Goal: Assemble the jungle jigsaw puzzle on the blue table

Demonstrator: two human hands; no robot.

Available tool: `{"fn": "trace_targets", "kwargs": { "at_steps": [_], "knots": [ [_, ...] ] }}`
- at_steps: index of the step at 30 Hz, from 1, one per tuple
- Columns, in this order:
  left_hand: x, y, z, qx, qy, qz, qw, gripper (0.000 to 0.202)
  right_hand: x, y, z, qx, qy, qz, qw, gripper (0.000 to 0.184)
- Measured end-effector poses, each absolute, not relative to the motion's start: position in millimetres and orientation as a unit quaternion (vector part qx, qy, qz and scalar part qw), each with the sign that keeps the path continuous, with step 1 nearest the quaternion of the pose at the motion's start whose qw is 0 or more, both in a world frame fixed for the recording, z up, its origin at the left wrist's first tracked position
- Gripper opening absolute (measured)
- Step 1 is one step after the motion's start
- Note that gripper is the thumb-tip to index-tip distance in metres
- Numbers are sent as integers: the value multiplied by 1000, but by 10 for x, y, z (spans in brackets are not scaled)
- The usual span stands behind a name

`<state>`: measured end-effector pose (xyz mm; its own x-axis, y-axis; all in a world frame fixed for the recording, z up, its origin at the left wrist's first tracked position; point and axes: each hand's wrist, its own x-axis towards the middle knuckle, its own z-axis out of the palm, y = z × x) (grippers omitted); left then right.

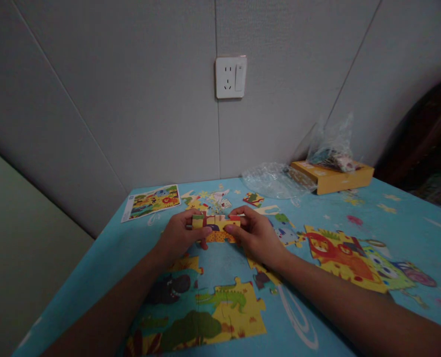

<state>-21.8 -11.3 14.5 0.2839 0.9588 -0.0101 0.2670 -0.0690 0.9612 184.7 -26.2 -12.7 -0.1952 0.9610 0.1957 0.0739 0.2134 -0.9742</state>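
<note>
My left hand (181, 233) and my right hand (255, 233) meet over the middle of the blue table (391, 223). Both pinch the same small cluster of joined puzzle pieces (216, 226), yellow, red and green, held just above the tabletop, the left at its left end and the right at its right end. A larger assembled section with a crocodile and a hippo (205, 307) lies near me between my forearms. Another joined section with a red lion (348, 258) lies to the right. Loose pieces (253, 199) sit behind my hands.
A printed reference picture (151, 201) lies at the table's far left corner. A yellow box (334, 176) with a plastic bag on it stands at the back right, beside crumpled clear plastic (272, 179). A wall socket (230, 77) is on the grey wall.
</note>
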Motion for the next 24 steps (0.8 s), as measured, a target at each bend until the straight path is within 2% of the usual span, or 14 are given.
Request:
{"fn": "trace_targets", "kwargs": {
  "at_steps": [6,12,15,18,21,24],
  "knots": [
    [-255,-94,194,627,483,362,491,32,1849,-271,-120,-428,-639,423,479,28],
    [-290,-36,170,575,512,376,516,39,1995,-169,-6,-492,-581,289,581,26],
    [-288,-29,156,570,520,370,517,36,2096,-86,15,-502,-570,258,598,22],
    [-285,-27,149,563,525,369,520,34,2191,-40,53,-527,-623,220,535,18],
    [-284,-18,150,547,534,371,527,38,2296,-28,122,-530,-730,148,406,14],
    [-285,-8,149,542,536,374,528,41,2421,-16,180,-464,-828,97,299,21]
  ]
}}
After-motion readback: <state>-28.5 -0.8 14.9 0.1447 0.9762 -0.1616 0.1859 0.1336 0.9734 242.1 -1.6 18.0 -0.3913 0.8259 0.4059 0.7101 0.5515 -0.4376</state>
